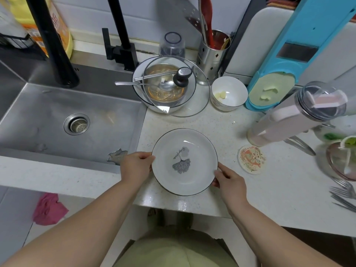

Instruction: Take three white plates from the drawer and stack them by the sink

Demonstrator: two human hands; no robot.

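Observation:
A white plate [189, 149] with a thin dark rim and a grey leaf print lies on or just above the speckled counter [221, 124], right of the steel sink [57, 116]. My left hand [135, 166] grips its left edge, thumb on the rim. My right hand [230, 183] grips its lower right edge. I cannot tell whether other plates lie under it. No drawer is in view.
Behind the plate stand a dirty pan with a glass lid [173, 87], a small white bowl [229, 95] and a steel utensil holder [212, 54]. A tall pink bottle [289, 116], a round coaster [251, 158] and forks [342, 193] are to the right. A black faucet [52, 41] rises over the sink.

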